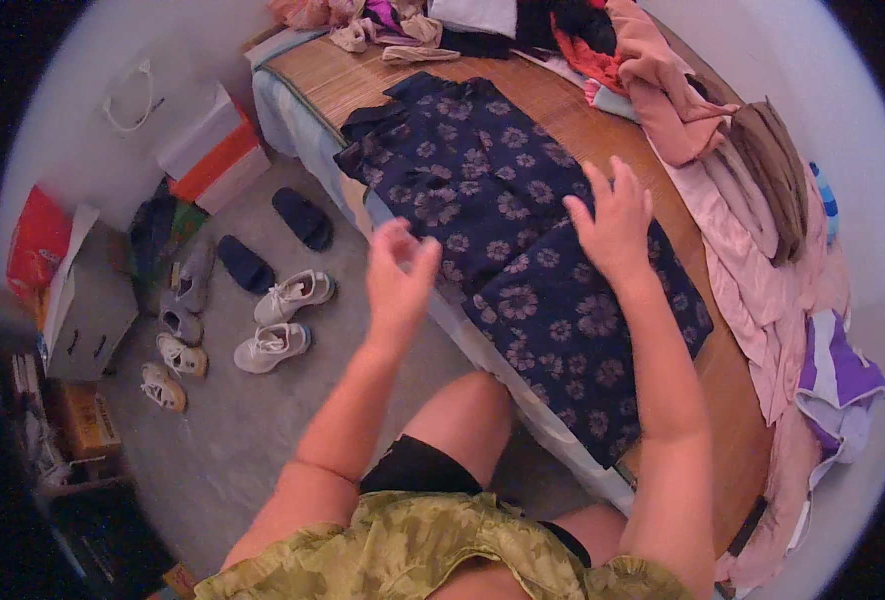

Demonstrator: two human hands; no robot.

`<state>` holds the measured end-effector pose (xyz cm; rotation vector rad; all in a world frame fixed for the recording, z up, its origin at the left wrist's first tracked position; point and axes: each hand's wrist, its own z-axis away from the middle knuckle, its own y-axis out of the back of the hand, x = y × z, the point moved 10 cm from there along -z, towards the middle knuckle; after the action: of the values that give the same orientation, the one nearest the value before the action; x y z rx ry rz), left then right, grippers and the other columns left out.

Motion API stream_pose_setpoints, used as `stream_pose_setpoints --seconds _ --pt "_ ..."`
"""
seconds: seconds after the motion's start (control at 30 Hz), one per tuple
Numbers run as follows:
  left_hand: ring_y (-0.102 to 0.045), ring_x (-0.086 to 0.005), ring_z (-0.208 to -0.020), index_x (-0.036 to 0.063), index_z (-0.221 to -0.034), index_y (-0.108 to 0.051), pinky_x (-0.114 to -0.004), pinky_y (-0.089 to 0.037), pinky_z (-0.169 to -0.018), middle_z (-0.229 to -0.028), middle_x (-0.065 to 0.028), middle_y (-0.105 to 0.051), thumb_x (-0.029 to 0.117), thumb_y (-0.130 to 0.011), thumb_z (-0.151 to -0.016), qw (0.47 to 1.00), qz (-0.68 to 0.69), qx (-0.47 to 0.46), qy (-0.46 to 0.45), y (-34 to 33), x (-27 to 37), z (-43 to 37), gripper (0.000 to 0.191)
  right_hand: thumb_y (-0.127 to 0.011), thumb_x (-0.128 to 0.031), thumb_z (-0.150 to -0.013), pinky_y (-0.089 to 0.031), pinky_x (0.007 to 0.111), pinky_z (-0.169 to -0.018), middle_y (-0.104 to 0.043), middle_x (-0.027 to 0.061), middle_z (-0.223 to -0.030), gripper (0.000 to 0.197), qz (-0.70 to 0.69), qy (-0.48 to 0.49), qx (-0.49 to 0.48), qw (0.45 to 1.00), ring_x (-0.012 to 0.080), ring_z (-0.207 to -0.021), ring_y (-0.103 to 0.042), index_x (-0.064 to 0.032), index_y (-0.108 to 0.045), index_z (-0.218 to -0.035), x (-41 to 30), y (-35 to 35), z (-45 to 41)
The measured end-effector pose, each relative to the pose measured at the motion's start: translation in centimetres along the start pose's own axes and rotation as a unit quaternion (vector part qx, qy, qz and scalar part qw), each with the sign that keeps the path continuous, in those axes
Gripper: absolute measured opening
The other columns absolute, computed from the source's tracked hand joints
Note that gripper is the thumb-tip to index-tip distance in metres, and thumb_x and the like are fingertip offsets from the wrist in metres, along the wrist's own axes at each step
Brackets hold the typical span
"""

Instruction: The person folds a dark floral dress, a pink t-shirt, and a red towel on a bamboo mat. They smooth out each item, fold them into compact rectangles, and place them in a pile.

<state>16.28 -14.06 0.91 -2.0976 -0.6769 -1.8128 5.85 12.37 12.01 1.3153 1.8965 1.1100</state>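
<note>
A dark navy garment with a pale flower print (517, 217) lies spread flat on a bed covered with a woven bamboo mat (656, 184). My left hand (401, 274) is raised near the bed's edge, beside the garment's left side, thumb and fingers curved with a gap between them and nothing held. Over the garment's right side is my right hand (613, 217), its fingers spread and holding nothing. Whether its fingertips touch the cloth cannot be told.
Pink cloth (742, 300), folded brown clothes (776, 180) and a purple-and-white garment (836, 382) line the bed's far side. More clothes (480, 19) are heaped at its top end. On the floor at left are navy slippers (246, 265), white shoes (274, 347), a grey box (90, 307) and bags.
</note>
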Motion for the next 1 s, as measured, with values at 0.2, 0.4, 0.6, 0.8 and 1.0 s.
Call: stream_pose_setpoints --seconds 0.2,0.4,0.6,0.8,1.0 --pt "-0.053 -0.0289 -0.113 -0.0066 -0.135 -0.038 -0.035 -0.045 -0.092 -0.123 -0.0229 -0.051 0.048 -0.075 -0.075 0.981 -0.064 0.169 0.067 8.3 -5.4 -14.0 0.089 -0.056 -0.042 -0.091 -0.025 0.060 -0.107 -0.051 0.0175 -0.132 0.049 -0.088 0.049 -0.073 0.992 0.0329 -0.129 -0.043 -0.0085 -0.057 -0.127 -3.8 -4.2 2.1" --pt "-0.063 -0.0313 -0.099 -0.0152 -0.110 -0.059 -0.038 -0.049 -0.087 -0.109 -0.0264 -0.063 0.061 -0.078 -0.066 0.961 -0.218 -0.061 0.162 5.2 -4.3 -20.5 0.090 -0.057 -0.035 -0.089 -0.032 0.054 -0.105 -0.056 0.0149 -0.124 0.042 -0.088 0.025 0.002 0.996 0.0304 -0.120 -0.050 -0.0064 -0.062 -0.119 -4.2 -4.0 2.3" --pt "-0.063 -0.0364 -0.105 -0.0145 -0.105 -0.063 -0.039 -0.048 -0.090 -0.109 -0.0266 -0.065 0.074 -0.069 -0.063 0.920 -0.383 -0.064 0.053 2.6 -0.1 -22.7 0.098 -0.059 -0.035 -0.087 -0.032 0.052 -0.106 -0.055 0.0172 -0.127 0.042 -0.090 0.013 0.036 0.995 0.0329 -0.122 -0.048 -0.0054 -0.063 -0.117 -3.4 -3.4 2.6" --pt "-0.067 -0.0241 -0.094 0.0004 -0.105 -0.065 -0.037 -0.052 -0.085 -0.102 -0.0134 -0.069 0.026 -0.079 -0.076 0.947 -0.018 -0.158 0.279 0.1 -5.3 -21.9 0.042 -0.059 -0.034 -0.087 -0.032 0.051 -0.107 -0.055 0.0146 -0.124 0.041 -0.106 0.010 0.036 0.994 0.0310 -0.122 -0.047 -0.0055 -0.062 -0.116 -3.5 -3.8 2.7" --pt "-0.067 -0.0218 -0.090 0.0038 -0.105 -0.064 -0.035 -0.054 -0.085 -0.099 -0.0089 -0.069 0.013 -0.073 -0.080 0.903 0.161 -0.229 0.327 -3.7 0.0 -20.7 0.028 -0.061 -0.028 -0.087 -0.036 0.043 -0.106 -0.062 0.0163 -0.120 0.035 -0.340 -0.066 0.075 0.935 0.0303 -0.117 -0.054 -0.0025 -0.064 -0.111 -0.5 -4.2 2.4"
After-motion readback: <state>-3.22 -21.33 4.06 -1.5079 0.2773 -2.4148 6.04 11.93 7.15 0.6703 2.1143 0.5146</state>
